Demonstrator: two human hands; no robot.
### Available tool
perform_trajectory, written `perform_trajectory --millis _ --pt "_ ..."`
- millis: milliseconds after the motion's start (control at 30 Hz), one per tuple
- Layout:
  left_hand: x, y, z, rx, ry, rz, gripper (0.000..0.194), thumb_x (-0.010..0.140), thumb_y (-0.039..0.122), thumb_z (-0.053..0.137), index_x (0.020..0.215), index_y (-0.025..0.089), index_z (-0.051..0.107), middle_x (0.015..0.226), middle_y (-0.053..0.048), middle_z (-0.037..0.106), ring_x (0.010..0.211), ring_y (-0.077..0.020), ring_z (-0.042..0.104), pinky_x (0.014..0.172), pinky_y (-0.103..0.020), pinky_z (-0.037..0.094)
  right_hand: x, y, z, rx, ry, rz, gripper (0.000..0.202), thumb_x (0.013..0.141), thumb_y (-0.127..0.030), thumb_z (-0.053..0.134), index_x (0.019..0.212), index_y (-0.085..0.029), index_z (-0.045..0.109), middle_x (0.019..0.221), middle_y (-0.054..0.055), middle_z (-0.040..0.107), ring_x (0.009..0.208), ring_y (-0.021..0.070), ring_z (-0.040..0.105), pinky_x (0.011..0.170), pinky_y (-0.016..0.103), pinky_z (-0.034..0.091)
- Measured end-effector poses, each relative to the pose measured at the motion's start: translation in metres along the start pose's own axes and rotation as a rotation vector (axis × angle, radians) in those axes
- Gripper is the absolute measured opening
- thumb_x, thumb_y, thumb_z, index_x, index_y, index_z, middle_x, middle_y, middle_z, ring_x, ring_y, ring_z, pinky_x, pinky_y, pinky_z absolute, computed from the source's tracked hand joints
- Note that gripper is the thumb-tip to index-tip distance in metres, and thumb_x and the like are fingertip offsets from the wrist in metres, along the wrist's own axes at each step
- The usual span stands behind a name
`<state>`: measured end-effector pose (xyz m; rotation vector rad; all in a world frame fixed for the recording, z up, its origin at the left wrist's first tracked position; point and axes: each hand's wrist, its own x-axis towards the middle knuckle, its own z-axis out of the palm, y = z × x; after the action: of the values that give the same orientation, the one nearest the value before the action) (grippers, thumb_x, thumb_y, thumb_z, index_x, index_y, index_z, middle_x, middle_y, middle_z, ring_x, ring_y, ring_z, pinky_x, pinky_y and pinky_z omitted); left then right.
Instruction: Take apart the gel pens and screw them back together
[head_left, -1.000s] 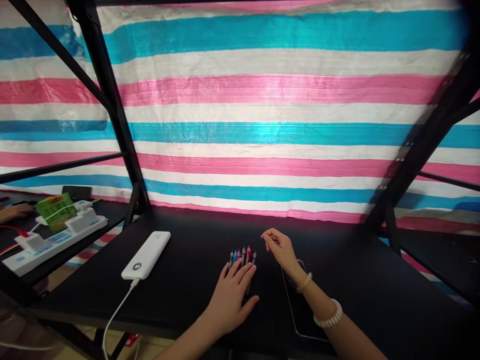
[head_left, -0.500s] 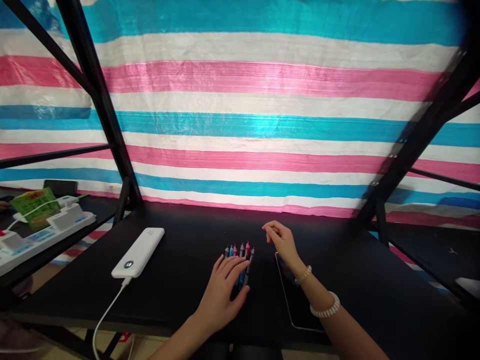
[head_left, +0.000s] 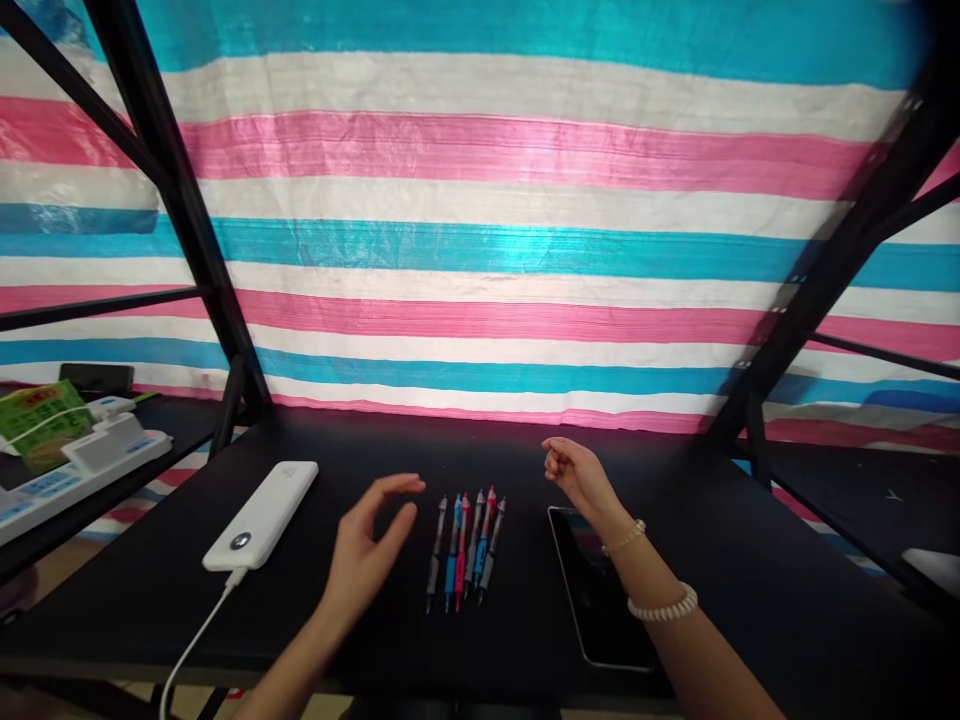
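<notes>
Several click pens (head_left: pixel 462 555) in grey, blue and red lie side by side on the black table, tips toward me and nearly parallel. Just left of them my left hand (head_left: pixel 367 545) hovers, thumb and fingers apart in a loose C, holding nothing. My right hand (head_left: pixel 581 485) is raised to the right of the pens, its fingers curled in with nothing seen in them. Beneath my right wrist lies a dark tablet (head_left: pixel 600 600) with a light edge, partly covered by the forearm. A beaded bracelet and a coiled white band circle that arm.
On the left of the table (head_left: pixel 375 660) lies a white power bank (head_left: pixel 261 515) with a white cable (head_left: pixel 196 630). A power strip (head_left: pixel 82 480) and a green packet (head_left: pixel 45 425) sit on a neighbouring surface. Black frame bars flank the table before a striped sheet (head_left: pixel 480 250).
My left hand has come off the pens and moved left, uncovering them. The pens now show spread in a row. My right hand stays curled near the tablet; the view has shifted slightly.
</notes>
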<state>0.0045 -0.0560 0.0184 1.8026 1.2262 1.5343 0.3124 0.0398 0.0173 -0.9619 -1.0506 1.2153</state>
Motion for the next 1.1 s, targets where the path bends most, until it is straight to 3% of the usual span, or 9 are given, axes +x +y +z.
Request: perform_trajectory --millis 133,267,300,333,433,533,633,833,1100 --pt "0.042 0.034 -0.028 -0.077 0.158 0.122 0.017 0.091 0.027 0.065 0.106 0.02 0.068 0.095 -0.004 0.073 0.095 -0.0213 0.068 0.095 -0.036 0.05 0.004 0.006 -0.004 0.053 -0.022 0.072 0.024 0.075 -0.038 0.073 0.077 -0.015 0.068 0.054 -0.005 0.053 0.049 0.0112 0.049 0.051 0.026 0.041" --pt "0.093 0.051 -0.031 -0.055 0.152 0.29 0.013 0.093 0.027 0.061 0.1 0.018 0.068 0.085 -0.004 0.07 0.082 -0.0194 0.069 0.081 -0.033 0.053 0.004 0.01 -0.005 0.063 -0.036 0.123 0.024 0.087 -0.038 0.068 0.08 -0.015 0.065 0.056 -0.007 0.053 0.049 0.0098 0.049 0.052 0.023 0.042" --pt "0.106 0.05 -0.029 -0.001 0.093 0.344 0.017 0.096 0.027 0.055 0.104 0.017 0.066 0.088 -0.005 0.07 0.085 -0.0198 0.069 0.082 -0.033 0.053 0.004 0.01 -0.004 0.063 -0.037 0.13 0.024 0.088 -0.038 0.067 0.08 -0.015 0.065 0.056 -0.007 0.053 0.048 0.0098 0.049 0.052 0.023 0.042" --pt "0.118 0.048 -0.025 0.086 -0.062 0.399 0.022 0.099 0.027 0.048 0.111 0.017 0.063 0.091 -0.006 0.07 0.088 -0.02 0.068 0.085 -0.034 0.052 0.004 0.01 -0.003 0.064 -0.037 0.134 0.024 0.087 -0.038 0.067 0.08 -0.015 0.065 0.056 -0.007 0.053 0.048 0.0098 0.049 0.052 0.024 0.042" --pt "0.142 0.037 -0.01 0.193 -0.392 0.458 0.019 0.094 0.024 0.052 0.104 0.018 0.067 0.091 -0.006 0.074 0.087 -0.0203 0.07 0.08 -0.032 0.053 0.001 0.007 0.001 0.069 -0.04 0.137 0.022 0.077 -0.036 0.072 0.077 -0.015 0.066 0.054 -0.006 0.052 0.048 0.0104 0.048 0.052 0.025 0.04" --pt "0.138 0.022 0.006 0.317 -0.633 0.527 0.02 0.086 0.017 0.056 0.101 0.02 0.07 0.09 -0.004 0.076 0.081 -0.0205 0.07 0.076 -0.031 0.052 -0.003 0.004 0.006 0.074 -0.049 0.133 0.021 0.068 -0.035 0.073 0.074 -0.015 0.068 0.052 -0.005 0.052 0.048 0.0112 0.046 0.05 0.026 0.038" --pt "0.115 0.009 0.016 0.403 -0.756 0.588 0.027 0.081 0.008 0.053 0.098 0.021 0.069 0.093 -0.004 0.075 0.086 -0.0223 0.069 0.083 -0.034 0.049 -0.006 0.002 0.01 0.076 -0.073 0.138 0.021 0.067 -0.035 0.074 0.072 -0.016 0.069 0.053 -0.004 0.052 0.049 0.0119 0.045 0.05 0.026 0.037" --pt "0.072 -0.003 0.017 0.446 -0.883 0.653 0.033 0.066 0.001 0.051 0.088 0.022 0.063 0.083 -0.002 0.067 0.08 -0.0212 0.063 0.084 -0.033 0.046 -0.009 0.002 0.011 0.079 -0.109 0.154 0.02 0.069 -0.034 0.075 0.074 -0.016 0.071 0.055 -0.003 0.054 0.052 0.0122 0.046 0.052 0.026 0.038" --pt "0.07 -0.013 -0.002 0.454 -1.03 0.518 0.032 0.066 0.005 0.06 0.091 0.025 0.061 0.097 -0.001 0.063 0.094 -0.0223 0.062 0.086 -0.034 0.046 -0.015 0.003 0.017 0.082 -0.142 0.175 0.018 0.071 -0.033 0.075 0.074 -0.015 0.071 0.053 -0.002 0.053 0.051 0.0124 0.045 0.051 0.025 0.037"
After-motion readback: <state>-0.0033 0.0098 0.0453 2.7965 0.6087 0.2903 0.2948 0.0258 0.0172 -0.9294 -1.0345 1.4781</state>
